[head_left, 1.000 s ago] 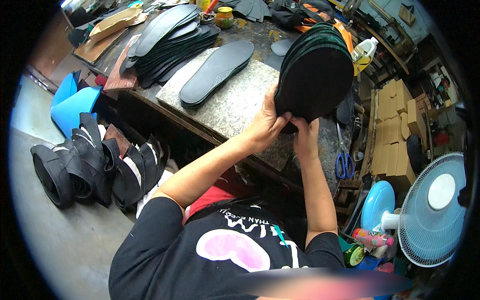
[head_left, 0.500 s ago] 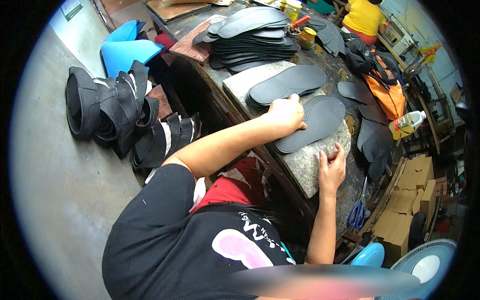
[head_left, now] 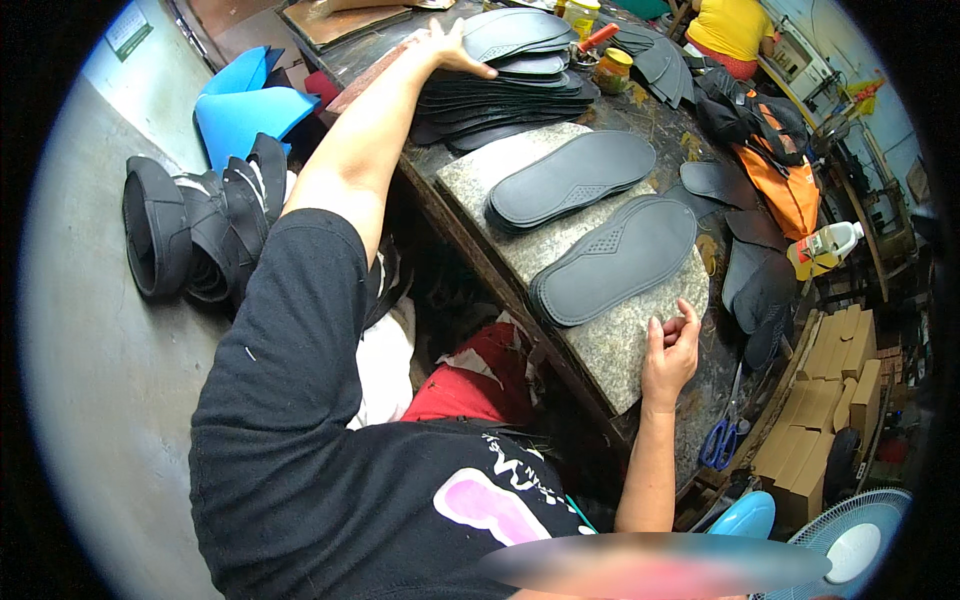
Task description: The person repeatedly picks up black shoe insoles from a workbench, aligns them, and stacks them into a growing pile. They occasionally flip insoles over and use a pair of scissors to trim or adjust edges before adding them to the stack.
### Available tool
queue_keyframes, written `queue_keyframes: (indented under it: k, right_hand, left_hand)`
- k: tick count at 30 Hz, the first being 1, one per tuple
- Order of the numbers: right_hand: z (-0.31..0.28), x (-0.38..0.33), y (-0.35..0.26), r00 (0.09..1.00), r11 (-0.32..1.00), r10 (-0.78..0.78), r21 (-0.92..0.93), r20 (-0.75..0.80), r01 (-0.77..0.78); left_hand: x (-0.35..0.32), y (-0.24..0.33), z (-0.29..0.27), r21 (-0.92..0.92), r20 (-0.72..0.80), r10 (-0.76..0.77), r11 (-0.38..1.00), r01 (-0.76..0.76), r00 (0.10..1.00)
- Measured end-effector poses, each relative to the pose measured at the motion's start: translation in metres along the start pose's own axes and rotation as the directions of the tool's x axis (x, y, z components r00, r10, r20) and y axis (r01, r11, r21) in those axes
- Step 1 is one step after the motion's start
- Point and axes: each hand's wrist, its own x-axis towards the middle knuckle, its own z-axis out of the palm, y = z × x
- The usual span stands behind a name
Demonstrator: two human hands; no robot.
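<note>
My left hand (head_left: 452, 50) reaches far forward to the tall pile of black shoe insoles (head_left: 508, 105), its thumb stretched apart from the fingers at the pile's near left side. Part of the pile hides behind this hand. Two shorter insole stacks lie side by side on a speckled stone slab (head_left: 625, 350): the farther stack (head_left: 575, 178) and the nearer stack (head_left: 620, 258), both with a dotted pattern on top. Over the slab's near right end rests my right hand (head_left: 671, 360), fingers loosely bent and apart, holding nothing.
Right of the slab lie dark cut pieces (head_left: 752, 270), blue-handled scissors (head_left: 718, 445) and a bottle of yellow liquid (head_left: 825, 248). Jars (head_left: 612, 72) stand behind the pile. Black shoe uppers (head_left: 160, 225) hang at the left. A person in yellow (head_left: 730, 30) sits far back.
My left hand has left the two stacks on the slab and moved forward and left to the tall pile. My right hand has stayed near the slab's end.
</note>
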Motion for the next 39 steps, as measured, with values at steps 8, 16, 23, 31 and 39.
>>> queue_keyframes:
  k: [8,16,23,31,39]
  right_hand:
    - [0.000,0.002,-0.002,0.999,0.998,0.047,0.039,0.018,-0.047]
    - [-0.001,0.002,-0.002,0.998,0.997,0.064,0.051,0.017,-0.065]
    - [0.000,0.003,0.001,0.999,0.998,0.055,0.016,-0.002,-0.055]
    - [-0.006,0.003,-0.007,0.999,0.987,0.017,0.159,-0.046,-0.010]
    - [-0.049,-0.022,-0.068,0.947,0.160,0.263,0.959,0.186,-0.233]
  left_hand:
    - [0.012,-0.010,-0.009,-0.143,0.127,0.257,0.960,-0.239,0.958]
    - [-0.004,-0.003,-0.027,-0.357,0.092,0.316,0.896,-0.265,0.944]
    - [-0.026,0.014,-0.054,-0.378,-0.089,0.237,0.890,-0.253,0.967]
    - [-0.153,0.086,-0.119,-0.685,-0.249,0.189,0.660,-0.310,0.950]
    - [-0.374,0.178,-0.092,-0.641,-0.311,0.591,0.448,-0.623,0.744]
